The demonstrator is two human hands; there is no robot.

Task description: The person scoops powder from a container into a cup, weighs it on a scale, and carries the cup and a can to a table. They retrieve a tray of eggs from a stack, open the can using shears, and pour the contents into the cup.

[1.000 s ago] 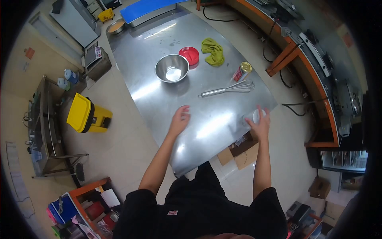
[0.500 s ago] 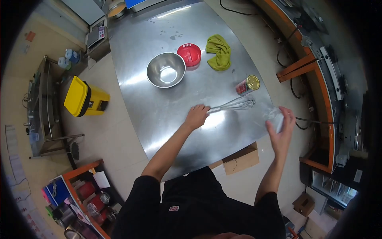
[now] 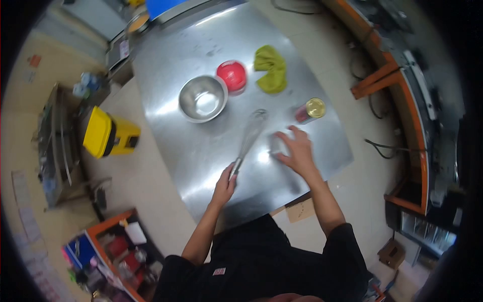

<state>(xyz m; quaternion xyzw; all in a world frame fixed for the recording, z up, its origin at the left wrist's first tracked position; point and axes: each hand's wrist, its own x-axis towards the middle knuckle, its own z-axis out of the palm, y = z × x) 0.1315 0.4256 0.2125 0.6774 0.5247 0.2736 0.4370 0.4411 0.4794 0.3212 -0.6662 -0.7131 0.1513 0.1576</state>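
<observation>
My left hand (image 3: pixel 225 185) is wrapped round the handle of a wire whisk (image 3: pixel 250 137), whose blurred wires point up and away over the steel table (image 3: pixel 201 156). To its right, my right hand (image 3: pixel 298 151) has thumb and fingers curved around a clear, see-through item (image 3: pixel 278 145) that is too faint to make out fully. Just beyond that hand lies a can (image 3: pixel 309 110) with a gold lid. A steel bowl (image 3: pixel 203 98) stands further up, beside a red round item (image 3: pixel 232 75). A crumpled green cloth (image 3: pixel 271 69) rests at the upper right.
A yellow bin (image 3: pixel 108 133) stands on the floor left of the table. Below the table's near edge is a cardboard box (image 3: pixel 300 210). Orange-framed shelving (image 3: pixel 375 83) runs along the right, with cables on the floor beside it.
My left hand has drawn the whisk nearer and turned it more upright. My right hand has moved left from the table's right edge with the clear item. The view has shifted slightly.
</observation>
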